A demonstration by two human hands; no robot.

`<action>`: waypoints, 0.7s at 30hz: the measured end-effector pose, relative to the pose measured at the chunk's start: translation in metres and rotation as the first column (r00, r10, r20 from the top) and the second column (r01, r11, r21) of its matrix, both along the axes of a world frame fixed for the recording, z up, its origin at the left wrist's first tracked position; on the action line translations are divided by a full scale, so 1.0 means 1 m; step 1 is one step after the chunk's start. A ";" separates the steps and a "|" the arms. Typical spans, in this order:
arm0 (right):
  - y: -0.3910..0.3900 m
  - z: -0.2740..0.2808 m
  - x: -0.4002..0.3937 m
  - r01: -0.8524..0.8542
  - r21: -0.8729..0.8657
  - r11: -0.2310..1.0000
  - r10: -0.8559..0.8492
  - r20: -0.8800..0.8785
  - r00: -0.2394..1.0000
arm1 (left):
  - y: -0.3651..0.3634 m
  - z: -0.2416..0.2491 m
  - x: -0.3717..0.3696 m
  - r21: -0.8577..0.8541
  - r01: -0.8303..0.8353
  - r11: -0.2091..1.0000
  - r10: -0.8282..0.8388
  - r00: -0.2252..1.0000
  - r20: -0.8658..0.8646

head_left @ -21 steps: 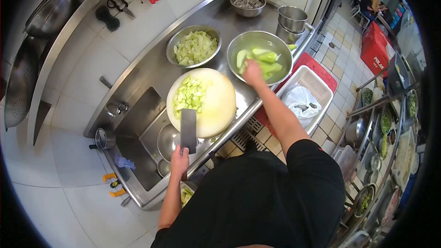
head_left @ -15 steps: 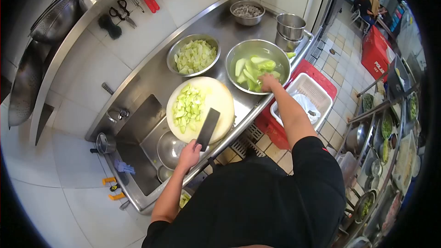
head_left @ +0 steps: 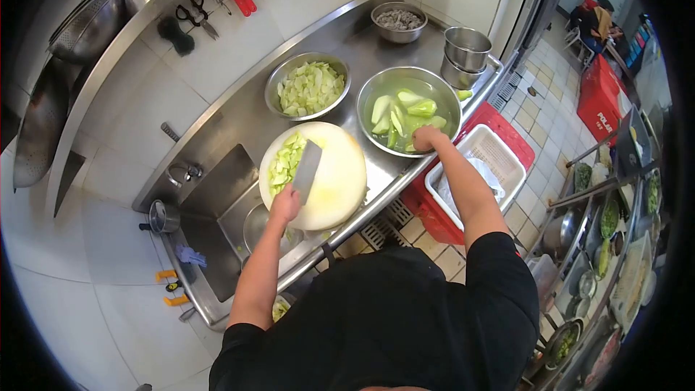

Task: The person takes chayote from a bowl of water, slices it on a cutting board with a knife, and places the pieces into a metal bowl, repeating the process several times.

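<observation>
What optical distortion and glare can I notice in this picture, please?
Head view: wide-angle distortion curves the steel counter, and the corners go black; bright glare lies on the steel counter beside the chopping board; the far background looks soft.

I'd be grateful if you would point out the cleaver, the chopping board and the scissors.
Cleaver [head_left: 307, 172]: head view, middle of its blade.
Chopping board [head_left: 339, 174]: head view, its bare right side.
Scissors [head_left: 209, 28]: head view, their blades.

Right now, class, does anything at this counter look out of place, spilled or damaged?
Yes: a green piece lies on the steel counter, outside the water bowl, by the stacked metal pots, while similar pieces sit in the water. No clear spill or damage shows.
</observation>
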State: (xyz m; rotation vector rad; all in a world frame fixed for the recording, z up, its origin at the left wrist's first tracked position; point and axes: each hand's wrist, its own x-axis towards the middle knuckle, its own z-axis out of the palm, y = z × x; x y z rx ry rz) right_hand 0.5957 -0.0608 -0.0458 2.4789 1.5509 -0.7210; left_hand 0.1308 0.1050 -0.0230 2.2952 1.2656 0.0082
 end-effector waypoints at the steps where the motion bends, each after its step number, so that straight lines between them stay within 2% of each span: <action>1: -0.002 0.001 0.012 -0.003 -0.020 1.000 0.000 -0.139 0.990 | 0.003 -0.004 -0.004 0.000 -0.013 1.000 0.013 0.999 0.039; 2: -0.006 0.000 0.019 -0.043 0.012 0.999 0.044 -0.152 0.987 | 0.002 -0.011 -0.006 -0.002 -0.028 1.000 0.028 0.997 0.076; 4: -0.011 0.002 0.030 -0.127 0.076 0.989 0.139 -0.175 0.975 | -0.008 0.005 0.003 -0.006 -0.053 0.999 0.053 0.998 -0.040; 5: -0.001 -0.065 0.075 -0.478 0.119 0.870 0.485 -0.037 0.874 | -0.012 0.010 0.006 -0.011 -0.061 0.998 0.060 0.996 -0.072; 6: -0.006 -0.060 0.071 -0.154 0.200 0.968 0.208 -0.285 0.936 | -0.015 0.012 0.009 -0.014 -0.069 0.998 0.067 0.993 -0.101; 7: -0.013 -0.045 0.059 0.195 0.192 0.962 -0.068 -0.524 0.849 | -0.017 0.013 0.010 -0.020 -0.069 0.997 0.067 0.992 -0.106; 8: -0.017 -0.029 0.053 0.513 0.099 0.853 -0.294 -0.721 0.628 | -0.018 0.014 0.010 -0.021 -0.071 0.997 0.068 0.991 -0.112; 9: -0.018 -0.011 0.056 0.631 -0.056 0.774 -0.340 -0.877 0.340 | -0.019 0.015 0.010 -0.024 -0.072 0.997 0.069 0.991 -0.118; 12: -0.009 0.061 0.074 0.745 -0.075 0.663 -0.272 -0.951 0.146 | -0.020 0.017 0.011 -0.035 -0.074 0.997 0.070 0.991 -0.114; 14: -0.004 0.123 0.073 0.734 0.190 0.652 -0.105 -0.936 0.336 | -0.021 0.022 0.011 -0.050 -0.076 0.996 0.069 0.990 -0.120; 16: 0.000 0.187 0.062 0.675 0.390 0.627 -0.017 -0.859 0.512 | -0.020 0.023 0.012 -0.052 -0.076 0.996 0.069 0.990 -0.124; 19: 0.001 0.224 0.039 0.631 0.578 0.518 0.008 -0.740 0.672 | -0.019 0.019 0.010 -0.042 -0.080 0.996 0.075 0.992 -0.102; 21: 0.016 0.180 0.035 0.755 0.509 0.414 -0.074 -0.807 0.585 | -0.018 0.016 0.008 -0.034 -0.083 0.996 0.081 0.995 -0.059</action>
